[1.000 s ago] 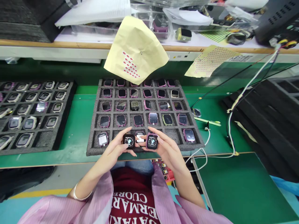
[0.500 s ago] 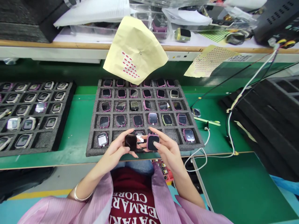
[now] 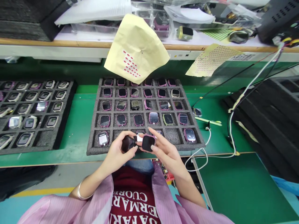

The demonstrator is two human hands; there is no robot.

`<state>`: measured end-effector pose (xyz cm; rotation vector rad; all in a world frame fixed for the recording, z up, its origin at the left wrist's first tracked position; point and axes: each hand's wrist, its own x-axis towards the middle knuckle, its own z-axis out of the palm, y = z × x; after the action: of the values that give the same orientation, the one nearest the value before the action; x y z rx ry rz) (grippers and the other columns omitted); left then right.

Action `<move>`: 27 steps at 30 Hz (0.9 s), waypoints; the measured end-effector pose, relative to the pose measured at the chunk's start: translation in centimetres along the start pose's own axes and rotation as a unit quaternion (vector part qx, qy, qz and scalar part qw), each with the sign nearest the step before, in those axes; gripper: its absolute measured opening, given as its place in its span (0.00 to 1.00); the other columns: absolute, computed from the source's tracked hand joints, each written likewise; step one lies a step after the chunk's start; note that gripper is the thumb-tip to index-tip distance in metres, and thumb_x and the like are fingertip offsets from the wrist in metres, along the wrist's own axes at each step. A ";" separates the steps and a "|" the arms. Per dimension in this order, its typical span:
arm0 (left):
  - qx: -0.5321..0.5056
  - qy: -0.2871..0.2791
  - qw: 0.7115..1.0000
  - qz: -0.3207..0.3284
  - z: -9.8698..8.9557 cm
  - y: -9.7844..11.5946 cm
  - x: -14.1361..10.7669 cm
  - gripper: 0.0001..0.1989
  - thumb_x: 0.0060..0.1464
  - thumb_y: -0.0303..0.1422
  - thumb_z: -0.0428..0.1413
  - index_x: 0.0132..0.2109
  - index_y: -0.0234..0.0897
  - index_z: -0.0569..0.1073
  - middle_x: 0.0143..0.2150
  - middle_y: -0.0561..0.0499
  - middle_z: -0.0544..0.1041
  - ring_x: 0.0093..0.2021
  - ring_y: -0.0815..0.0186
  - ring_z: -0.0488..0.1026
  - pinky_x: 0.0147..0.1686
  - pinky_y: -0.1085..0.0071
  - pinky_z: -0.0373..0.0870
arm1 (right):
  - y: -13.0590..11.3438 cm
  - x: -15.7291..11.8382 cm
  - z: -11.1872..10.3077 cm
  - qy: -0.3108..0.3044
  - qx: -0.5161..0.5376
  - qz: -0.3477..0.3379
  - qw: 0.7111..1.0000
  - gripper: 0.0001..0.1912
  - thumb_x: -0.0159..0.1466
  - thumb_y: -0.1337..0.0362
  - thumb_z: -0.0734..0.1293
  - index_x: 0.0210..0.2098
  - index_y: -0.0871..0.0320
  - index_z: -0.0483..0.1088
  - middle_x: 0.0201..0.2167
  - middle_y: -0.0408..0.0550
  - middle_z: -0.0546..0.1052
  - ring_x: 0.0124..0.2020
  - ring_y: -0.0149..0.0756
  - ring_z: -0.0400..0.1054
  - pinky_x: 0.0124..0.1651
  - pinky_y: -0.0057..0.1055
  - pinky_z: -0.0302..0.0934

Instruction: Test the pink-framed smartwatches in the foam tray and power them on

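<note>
My left hand (image 3: 120, 151) is closed around a dark watch case (image 3: 127, 143), which is turned at a slant. Close to its right, my right hand (image 3: 164, 150) pinches a purple-framed smartwatch (image 3: 148, 142) with its black screen facing up. Both hands hover over the front row of a grey foam tray (image 3: 93, 137) with many compartments, most holding a strapless watch. Behind my fingers a watch with a lit white screen (image 3: 140, 137) shows in part. Another lit white watch (image 3: 103, 138) sits in the front left compartment.
A second foam tray (image 3: 57, 137) of light-framed watches is on the left. Yellow sticker sheets (image 3: 137, 46) hang from the shelf (image 3: 88, 45) above. On the right are a white cable (image 3: 207, 155), a green stick (image 3: 209, 121) and stacked black foam trays (image 3: 263, 124).
My right hand has brought the purple-framed smartwatch slightly left, nearer my left hand. The dark watch case in my left hand has tilted, with the fingers curled more around it.
</note>
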<state>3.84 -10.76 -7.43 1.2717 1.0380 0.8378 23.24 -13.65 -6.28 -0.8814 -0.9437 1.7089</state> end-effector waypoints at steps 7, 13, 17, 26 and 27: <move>0.020 -0.039 0.999 -0.018 -0.1 0.2 -0.5 0.13 0.53 0.25 0.54 0.46 0.38 0.66 0.41 0.52 0.71 0.25 0.75 0.63 0.23 0.78 0.60 | 0.5 0.9 -0.6 -0.001 0.029 -0.040 0.999 0.18 0.55 0.68 0.75 0.45 0.51 0.76 0.46 0.49 0.77 0.42 0.41 0.76 0.49 0.39 0.69; 0.008 -0.012 1.000 0.006 0.0 0.1 -0.5 0.16 0.53 0.27 0.55 0.50 0.40 0.66 0.43 0.52 0.71 0.24 0.76 0.63 0.24 0.77 0.62 | 0.5 0.9 -0.5 0.030 0.019 -0.036 0.999 0.19 0.52 0.67 0.76 0.44 0.51 0.77 0.47 0.49 0.76 0.45 0.42 0.74 0.51 0.40 0.67; 0.004 -0.019 1.000 0.000 0.1 0.1 -0.5 0.17 0.54 0.28 0.55 0.51 0.41 0.66 0.43 0.52 0.70 0.25 0.75 0.64 0.25 0.77 0.62 | 0.2 0.9 -0.4 0.022 0.032 -0.020 0.999 0.20 0.55 0.66 0.75 0.47 0.51 0.76 0.46 0.49 0.78 0.45 0.42 0.74 0.52 0.40 0.66; 0.031 -0.024 0.999 0.025 -0.1 0.1 -0.6 0.17 0.53 0.26 0.53 0.50 0.41 0.66 0.45 0.51 0.71 0.28 0.73 0.66 0.28 0.76 0.64 | 0.2 0.8 -0.5 0.006 0.019 -0.040 0.999 0.18 0.52 0.68 0.76 0.43 0.51 0.78 0.45 0.49 0.74 0.42 0.40 0.74 0.49 0.39 0.66; 0.037 -0.024 0.999 0.030 -0.1 0.2 -0.6 0.16 0.52 0.26 0.53 0.49 0.41 0.67 0.44 0.51 0.71 0.29 0.72 0.67 0.29 0.75 0.64 | 0.2 0.8 -0.4 0.005 0.016 -0.043 0.999 0.18 0.52 0.68 0.76 0.43 0.51 0.78 0.45 0.49 0.74 0.42 0.41 0.74 0.49 0.40 0.66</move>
<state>3.50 -11.27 -7.16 1.3852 1.0046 0.8176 23.33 -12.85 -6.73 -0.8168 -0.9332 1.6415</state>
